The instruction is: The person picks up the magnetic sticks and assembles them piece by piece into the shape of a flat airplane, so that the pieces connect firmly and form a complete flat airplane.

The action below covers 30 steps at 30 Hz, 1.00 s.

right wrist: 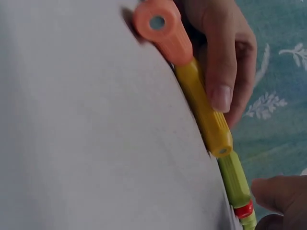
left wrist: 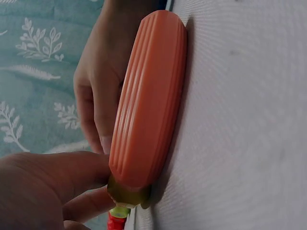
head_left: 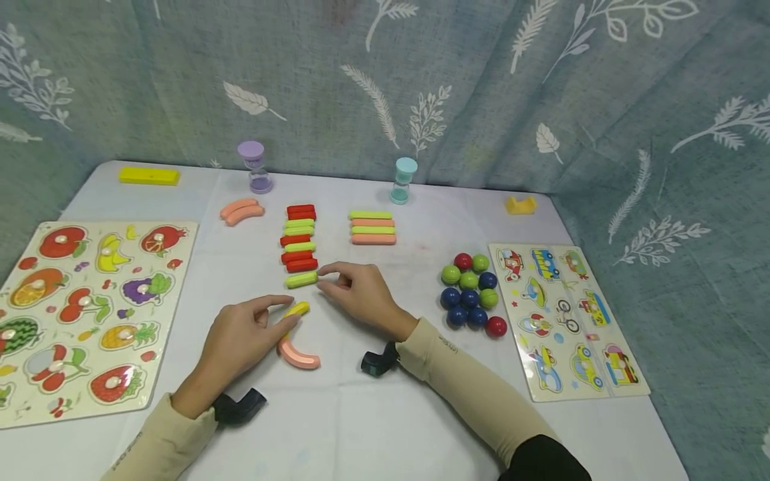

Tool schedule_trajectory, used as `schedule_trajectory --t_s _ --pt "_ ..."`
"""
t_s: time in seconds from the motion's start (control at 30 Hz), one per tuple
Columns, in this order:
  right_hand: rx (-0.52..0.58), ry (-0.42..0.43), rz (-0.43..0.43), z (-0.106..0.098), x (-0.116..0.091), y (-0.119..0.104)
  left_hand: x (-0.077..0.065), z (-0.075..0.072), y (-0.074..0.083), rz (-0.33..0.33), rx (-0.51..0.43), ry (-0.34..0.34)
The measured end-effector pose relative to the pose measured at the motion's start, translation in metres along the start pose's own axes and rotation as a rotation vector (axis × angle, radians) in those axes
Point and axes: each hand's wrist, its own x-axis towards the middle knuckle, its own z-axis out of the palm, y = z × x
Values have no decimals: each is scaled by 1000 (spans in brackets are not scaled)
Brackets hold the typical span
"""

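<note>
In the head view my left hand [head_left: 243, 334] pinches a yellow stick [head_left: 299, 308] between thumb and index finger. A curved pink piece [head_left: 301, 357] meets the stick's near end; whether they are joined I cannot tell. My right hand [head_left: 361, 294] has thumb and index fingertips at the right end of a green stick [head_left: 299, 280], with a small gap between them. That stick lies slightly tilted at the near end of a column of red sticks [head_left: 301, 265] and green ones. In the right wrist view, the left thumb overlaps the yellow stick [right wrist: 204, 108].
Pink and green sticks [head_left: 373, 230] lie stacked behind. Two curved pink pieces [head_left: 242, 211], purple [head_left: 252, 167] and teal hourglasses [head_left: 403, 180] stand farther back. Coloured balls [head_left: 469, 294] and a vehicle puzzle board [head_left: 568, 321] are right; a fruit puzzle board [head_left: 90, 314] is left.
</note>
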Motion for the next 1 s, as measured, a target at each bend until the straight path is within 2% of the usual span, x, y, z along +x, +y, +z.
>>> schedule_trajectory --t_s 0.23,0.47,0.63,0.83,1.0 --pt "-67 -76 -8 6 14 0 -1 0 0 -17 -17 6" --pt "-116 -75 10 0 11 0 0 3 0 -26 -13 -1" --pt "-137 -76 21 -11 0 5 1 3 1 -13 -20 4" --pt "-138 -62 23 -25 -25 15 3 6 3 29 -44 4" --pt "-107 -36 -14 -32 -39 19 7 10 5 17 -64 -14"
